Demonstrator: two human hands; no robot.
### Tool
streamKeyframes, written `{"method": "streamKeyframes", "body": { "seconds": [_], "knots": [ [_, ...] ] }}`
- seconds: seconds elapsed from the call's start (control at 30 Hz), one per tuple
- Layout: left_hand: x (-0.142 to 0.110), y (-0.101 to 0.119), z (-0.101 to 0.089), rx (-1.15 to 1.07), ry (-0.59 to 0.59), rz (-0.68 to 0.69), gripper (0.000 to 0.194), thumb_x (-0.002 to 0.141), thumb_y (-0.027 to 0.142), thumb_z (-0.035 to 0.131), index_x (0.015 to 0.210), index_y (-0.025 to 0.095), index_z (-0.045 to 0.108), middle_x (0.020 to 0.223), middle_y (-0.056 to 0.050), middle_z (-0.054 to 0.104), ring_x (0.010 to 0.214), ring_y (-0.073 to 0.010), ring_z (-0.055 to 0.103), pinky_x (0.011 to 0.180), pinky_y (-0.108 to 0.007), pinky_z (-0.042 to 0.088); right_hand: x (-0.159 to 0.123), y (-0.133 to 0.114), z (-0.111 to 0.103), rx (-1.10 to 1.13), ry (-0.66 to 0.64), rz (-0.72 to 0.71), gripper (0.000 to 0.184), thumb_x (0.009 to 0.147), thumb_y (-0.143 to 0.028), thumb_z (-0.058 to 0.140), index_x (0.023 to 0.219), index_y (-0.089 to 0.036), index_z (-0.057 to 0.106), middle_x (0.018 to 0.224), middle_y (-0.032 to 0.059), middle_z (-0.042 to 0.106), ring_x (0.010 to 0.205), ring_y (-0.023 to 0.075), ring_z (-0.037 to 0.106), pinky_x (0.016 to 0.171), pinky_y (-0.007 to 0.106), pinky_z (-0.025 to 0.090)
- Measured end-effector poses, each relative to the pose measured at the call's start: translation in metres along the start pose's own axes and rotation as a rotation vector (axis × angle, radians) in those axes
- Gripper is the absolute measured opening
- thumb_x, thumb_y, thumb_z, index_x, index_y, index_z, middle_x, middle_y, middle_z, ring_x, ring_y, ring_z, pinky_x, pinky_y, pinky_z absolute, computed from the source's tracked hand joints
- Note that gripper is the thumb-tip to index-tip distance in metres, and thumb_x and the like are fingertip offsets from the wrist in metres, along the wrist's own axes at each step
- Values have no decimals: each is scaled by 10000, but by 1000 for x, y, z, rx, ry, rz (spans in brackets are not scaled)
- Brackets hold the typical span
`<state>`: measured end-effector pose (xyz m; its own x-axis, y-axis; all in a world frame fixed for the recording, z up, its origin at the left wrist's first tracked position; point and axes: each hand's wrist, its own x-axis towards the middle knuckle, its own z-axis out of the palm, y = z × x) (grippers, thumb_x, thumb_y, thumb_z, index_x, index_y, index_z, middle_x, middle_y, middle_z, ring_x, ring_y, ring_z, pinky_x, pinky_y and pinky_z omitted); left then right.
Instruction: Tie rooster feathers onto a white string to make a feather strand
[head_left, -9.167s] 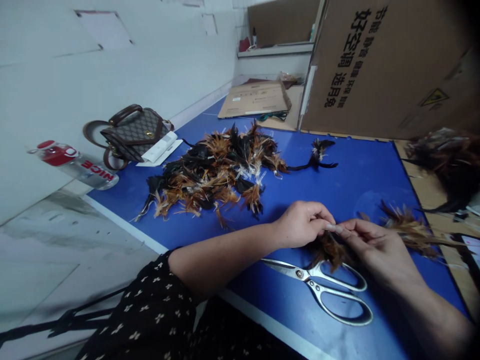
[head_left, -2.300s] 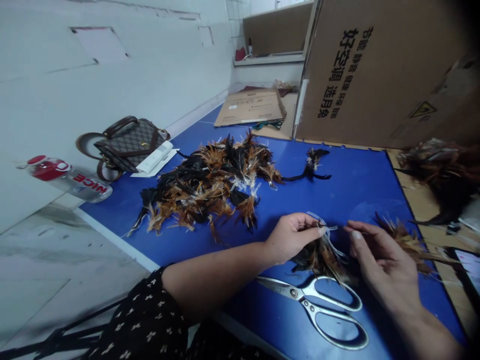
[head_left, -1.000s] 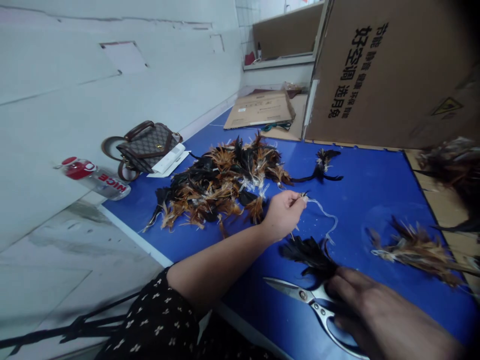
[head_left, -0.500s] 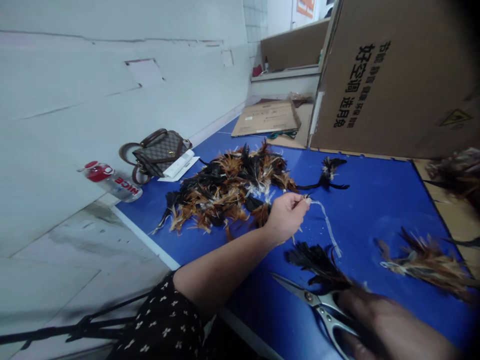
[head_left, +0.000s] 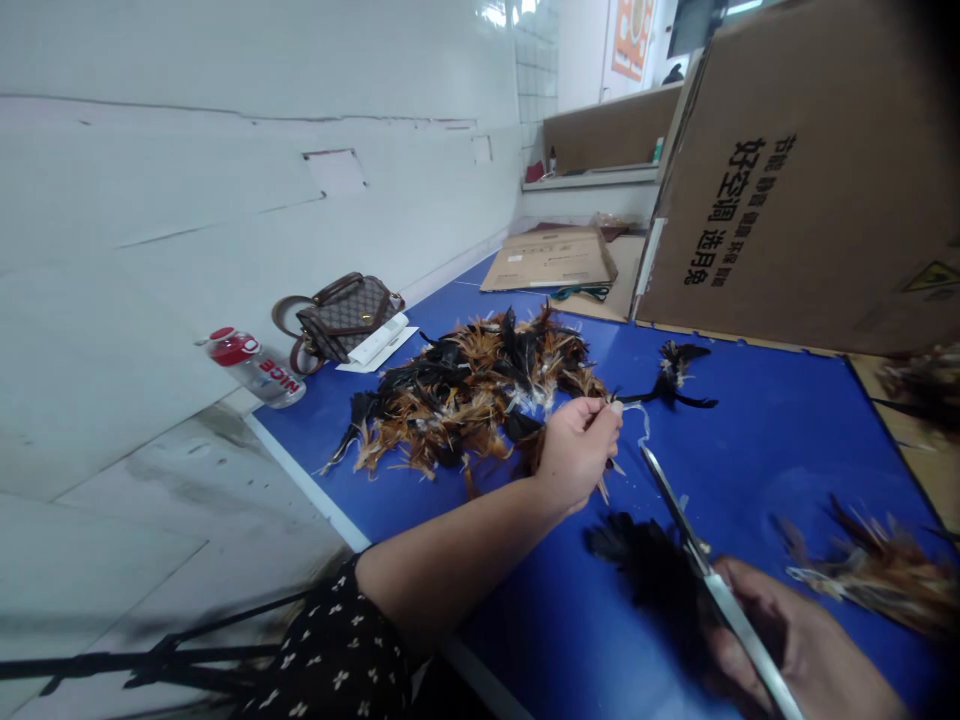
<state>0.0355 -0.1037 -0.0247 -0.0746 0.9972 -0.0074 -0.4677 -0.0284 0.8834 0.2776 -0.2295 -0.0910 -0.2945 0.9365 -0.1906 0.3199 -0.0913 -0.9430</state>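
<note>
My left hand [head_left: 579,452] is closed in a pinch, with a thin, whitish translucent string [head_left: 645,424] coming out past the fingertips. Dark and brown feather tips show around that hand; whether they are in its grip is unclear. Scissors [head_left: 703,562] are held in my right hand [head_left: 806,635], seen almost edge-on. Their tips point up and left, close to the string; I cannot tell whether they touch it. Black feathers [head_left: 637,552] lie beneath the scissors, partly hidden by the right hand. Left of my left hand spreads a pile of brown and black feather bunches [head_left: 457,390].
A loose feather bunch [head_left: 673,375] lies at the back, and a brown one [head_left: 885,575] at the right. A bottle [head_left: 259,368], a handbag [head_left: 349,315] and flat cardboard [head_left: 551,260] stand along the wall side. A large cardboard panel [head_left: 817,200] rises at the back right of the blue table [head_left: 780,420].
The scissors have turned from pointing left to pointing up towards the string, with my right hand shifted right. Less of the string's length shows. My left hand keeps its pinch; the camera view has shifted slightly.
</note>
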Motion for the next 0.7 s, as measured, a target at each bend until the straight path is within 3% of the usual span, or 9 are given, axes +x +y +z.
{"method": "streamKeyframes", "body": {
  "seconds": [0.1,0.27,0.4,0.53,0.7],
  "knots": [
    [-9,-1,4,-6,-24,-13,548,810,586,967,825,163,619,691,47,550,566,-44,432,541,-218,301,-1,-6,12,120,-140,73,576,931,-814,759,1061,-254,724,776,1,575,677,203,579,636,330,559],
    [-30,-6,11,6,-97,-90,549,814,598,978,876,164,648,696,43,563,578,-53,452,560,-223,321,1,-21,19,95,15,152,725,835,-958,719,929,-239,707,734,-1,508,662,193,487,570,321,471],
    [-46,-11,17,19,-153,-163,548,812,595,983,918,169,657,684,45,566,598,-70,491,586,-228,363,1,-30,20,85,60,181,741,811,-980,717,821,-241,663,701,-8,473,638,174,453,561,308,453],
    [-53,-14,19,36,-187,-188,553,816,599,974,924,169,644,693,45,569,599,-67,487,594,-236,367,-2,-23,17,67,118,176,722,834,-961,718,826,-243,640,676,3,519,618,169,473,530,289,418],
    [-50,-14,18,57,-200,-184,552,834,617,946,910,168,635,662,55,543,555,-59,446,557,-248,318,-5,-13,15,71,92,181,688,879,-921,728,870,-243,613,691,-10,516,616,157,451,528,283,402]
  ]
}}
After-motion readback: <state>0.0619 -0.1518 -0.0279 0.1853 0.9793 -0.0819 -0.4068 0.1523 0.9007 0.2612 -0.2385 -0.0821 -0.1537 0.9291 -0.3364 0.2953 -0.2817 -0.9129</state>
